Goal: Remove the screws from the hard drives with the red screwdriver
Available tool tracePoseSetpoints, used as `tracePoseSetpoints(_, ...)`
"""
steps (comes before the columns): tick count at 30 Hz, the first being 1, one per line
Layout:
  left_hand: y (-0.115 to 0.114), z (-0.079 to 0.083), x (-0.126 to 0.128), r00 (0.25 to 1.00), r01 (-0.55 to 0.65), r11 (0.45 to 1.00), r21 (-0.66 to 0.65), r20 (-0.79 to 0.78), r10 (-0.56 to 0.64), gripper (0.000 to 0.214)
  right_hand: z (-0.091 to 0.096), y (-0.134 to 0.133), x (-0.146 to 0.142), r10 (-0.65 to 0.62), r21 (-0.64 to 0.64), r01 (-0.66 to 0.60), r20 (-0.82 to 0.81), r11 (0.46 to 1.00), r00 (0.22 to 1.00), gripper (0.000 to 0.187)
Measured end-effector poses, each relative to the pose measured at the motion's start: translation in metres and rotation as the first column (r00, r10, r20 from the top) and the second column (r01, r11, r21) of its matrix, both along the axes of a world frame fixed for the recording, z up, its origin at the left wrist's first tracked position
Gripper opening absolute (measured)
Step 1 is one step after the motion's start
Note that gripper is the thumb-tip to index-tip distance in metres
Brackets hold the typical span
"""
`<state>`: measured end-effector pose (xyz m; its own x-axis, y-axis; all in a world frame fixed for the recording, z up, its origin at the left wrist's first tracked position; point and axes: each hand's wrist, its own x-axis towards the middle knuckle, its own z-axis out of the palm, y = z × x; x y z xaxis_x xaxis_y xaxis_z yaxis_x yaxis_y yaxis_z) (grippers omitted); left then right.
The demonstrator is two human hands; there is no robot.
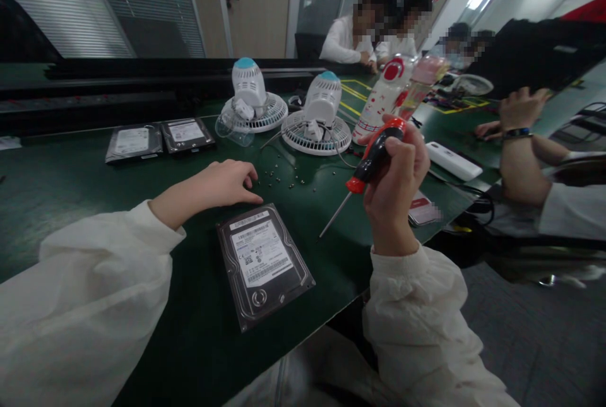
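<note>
Spreading out before me, the dark green worktop (71,186) carries a grey metal hard drive with a white label (265,265). It lies label up close to the near edge, its long axis running away from that edge and tilted a little left. Beyond it stand two white plastic desk fans with blue caps (322,118), and towards the far left lie two more dark hard drives (135,142) side by side. My left hand (222,183) rests loosely curled, holding nothing, fingertips on the worktop just beyond the drive's far corner, so it is the nearer one. My right hand (395,186) is closed around a red-and-black-handled screwdriver (374,158), raised right of the drive. Its shaft slants down-left, with only bare worktop between tip and drive. Small loose screws (279,176) lie scattered before the fans.
</note>
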<state>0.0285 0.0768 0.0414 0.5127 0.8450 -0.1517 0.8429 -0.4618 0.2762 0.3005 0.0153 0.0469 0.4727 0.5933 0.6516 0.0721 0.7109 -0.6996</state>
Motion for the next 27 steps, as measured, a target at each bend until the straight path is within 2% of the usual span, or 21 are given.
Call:
tracePoseSetpoints(5,0.008,-0.009,0.005,0.986,-0.042,0.998,-0.043,0.159,0.049,0.038,0.002,-0.003,-0.001,0.009,-0.017,-0.008,0.017,1.0,1.0,0.027)
tracePoseSetpoints(8,0.007,-0.014,0.011,0.977,-0.063,0.998,0.002,0.205,0.061,0.027,0.002,-0.005,-0.002,0.023,-0.024,-0.022,0.025,0.999,0.999,0.027)
tracePoseSetpoints(11,0.005,-0.017,0.015,0.97,-0.075,0.996,0.047,0.235,0.062,0.027,0.002,-0.006,-0.003,0.029,-0.033,-0.029,0.016,0.999,0.999,0.028)
tracePoseSetpoints(13,0.001,-0.013,0.017,0.964,-0.086,0.993,0.077,0.259,0.063,0.029,0.003,-0.007,-0.004,0.032,-0.043,-0.032,0.002,0.999,0.999,0.028)
tracePoseSetpoints(16,-0.013,0.008,0.018,0.956,-0.079,0.985,0.15,0.293,0.032,0.031,0.006,-0.008,-0.008,0.03,-0.053,-0.032,-0.039,0.998,0.999,0.028)
tracePoseSetpoints(19,-0.047,0.035,0.024,0.969,0.002,0.979,0.206,0.242,-0.053,0.029,0.01,-0.01,-0.011,0.012,-0.063,-0.019,-0.108,0.998,0.994,0.029)
tracePoseSetpoints(22,-0.102,0.05,0.032,0.988,0.151,0.938,0.312,-0.014,-0.154,0.024,0.012,-0.011,-0.013,0.0,-0.102,-0.02,-0.189,0.995,0.982,0.029)
tracePoseSetpoints(25,-0.159,0.04,0.034,0.941,0.331,0.819,0.469,-0.101,-0.323,0.015,0.012,-0.009,-0.009,0.013,-0.15,-0.051,-0.249,0.987,0.968,0.029)
tracePoseSetpoints(27,-0.186,0.026,0.033,0.932,0.334,0.759,0.56,-0.076,-0.354,0.013,0.01,-0.005,-0.003,0.062,-0.197,-0.114,-0.252,0.974,0.966,0.031)
